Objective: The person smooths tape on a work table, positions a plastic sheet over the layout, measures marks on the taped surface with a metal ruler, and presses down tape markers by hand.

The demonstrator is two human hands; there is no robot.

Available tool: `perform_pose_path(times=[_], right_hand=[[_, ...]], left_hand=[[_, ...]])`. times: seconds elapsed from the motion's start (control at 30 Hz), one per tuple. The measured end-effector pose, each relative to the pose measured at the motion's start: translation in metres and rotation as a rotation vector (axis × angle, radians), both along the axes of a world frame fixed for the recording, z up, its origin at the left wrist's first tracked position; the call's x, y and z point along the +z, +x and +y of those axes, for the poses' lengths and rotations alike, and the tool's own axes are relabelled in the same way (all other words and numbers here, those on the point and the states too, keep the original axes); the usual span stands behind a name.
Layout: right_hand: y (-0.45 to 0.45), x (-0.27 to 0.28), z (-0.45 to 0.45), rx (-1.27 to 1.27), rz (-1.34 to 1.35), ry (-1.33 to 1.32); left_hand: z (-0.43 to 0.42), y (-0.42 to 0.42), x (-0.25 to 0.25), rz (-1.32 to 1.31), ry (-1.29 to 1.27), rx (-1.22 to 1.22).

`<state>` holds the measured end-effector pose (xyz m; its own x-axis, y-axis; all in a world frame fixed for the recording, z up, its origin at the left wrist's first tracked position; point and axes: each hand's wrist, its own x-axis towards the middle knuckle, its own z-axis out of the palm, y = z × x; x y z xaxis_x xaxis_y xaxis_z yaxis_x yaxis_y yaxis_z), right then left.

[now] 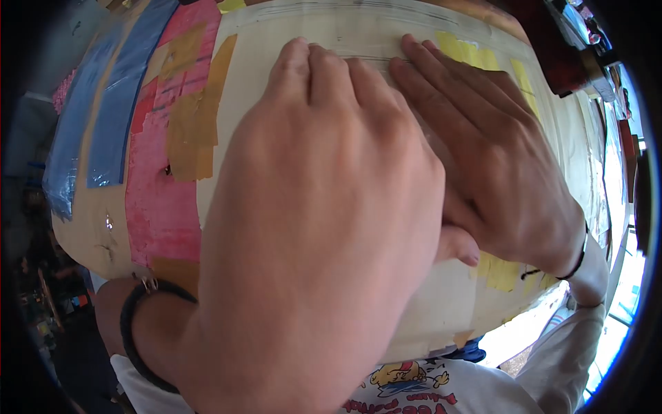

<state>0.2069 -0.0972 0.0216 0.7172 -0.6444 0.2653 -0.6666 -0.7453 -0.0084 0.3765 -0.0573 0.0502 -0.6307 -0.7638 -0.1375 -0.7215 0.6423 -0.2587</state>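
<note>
My left hand [324, 200], back up, fills the middle of the view, over the pale, tape-covered surface [255, 76]. Its fingers are bent and close together, with the thumb at the right; whatever is under them is hidden. Beside it, my right hand [500, 152] lies palm down on the surface, fingers stretched forward. The two hands overlap in view; whether they touch is unclear. Pink tape [162, 200], brown tape [193, 131] and blue tape [114, 117] cover the left side, and yellow tape [503, 272] shows near the right hand.
The rounded edge of the surface curves near my body, above a white printed shirt [483, 386]. A dark reddish-brown object [562, 55] stands at the upper right. Dark, cluttered floor [62, 297] lies at the left.
</note>
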Motion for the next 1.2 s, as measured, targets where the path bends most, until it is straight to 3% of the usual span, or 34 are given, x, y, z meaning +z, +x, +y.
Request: perform_pose_path(times=[0.3, 0.47, 0.7, 1.1, 1.2], right_hand=[[-0.007, 0.006, -0.024, 0.133, -0.047, 0.048], [-0.003, -0.022, -0.026, 0.148, -0.351, 0.091], [-0.012, -0.012, -0.028, 0.04, -0.071, 0.098], [-0.012, -0.01, -0.028, 0.055, -0.068, 0.121], [-0.007, -0.022, -0.033, 0.165, -0.197, 0.008]], left_hand=[[-0.018, 0.009, -0.006, 0.04, 0.004, -0.003], [-0.024, 0.016, -0.006, 0.056, 0.012, -0.001], [-0.027, 0.026, -0.004, 0.057, 0.024, 0.012], [-0.03, 0.033, -0.002, 0.067, 0.031, 0.02], [-0.03, 0.034, -0.002, 0.065, 0.032, 0.021]])
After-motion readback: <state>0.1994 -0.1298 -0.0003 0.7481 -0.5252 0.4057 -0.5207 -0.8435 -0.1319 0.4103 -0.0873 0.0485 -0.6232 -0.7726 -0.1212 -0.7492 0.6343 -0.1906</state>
